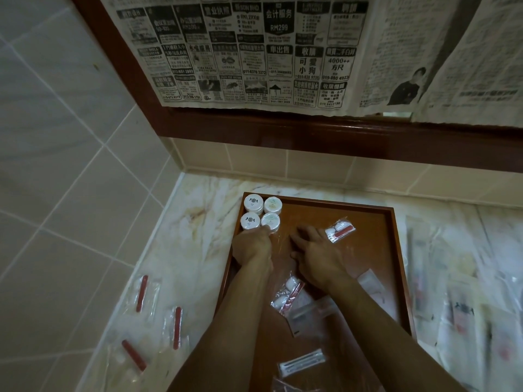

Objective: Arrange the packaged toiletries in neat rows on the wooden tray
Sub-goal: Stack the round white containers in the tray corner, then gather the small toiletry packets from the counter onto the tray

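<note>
— Toiletries: four round tubs (261, 212) sit squared in the wooden tray's (392, 250) far corner, just ahead of the left hand (250, 246). Why?

— Its fingertip nudges one into line; grip released. The right hand (317, 254) lies flat, holding nothing, sachet (339, 230) just beside.

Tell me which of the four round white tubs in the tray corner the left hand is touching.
The near right tub, the pale-labelled one nearest the tray's middle. The left hand reaches its front edge; the other three sit clear of the hand.

Location: a bathroom vanity. Indicators: tiled walls (70, 154), a marble-patterned desk (195, 222), a wood-framed mirror (283, 128) covered with newspaper (254, 52), and packaged toiletries (339, 230) on a wooden tray (393, 250).
</note>
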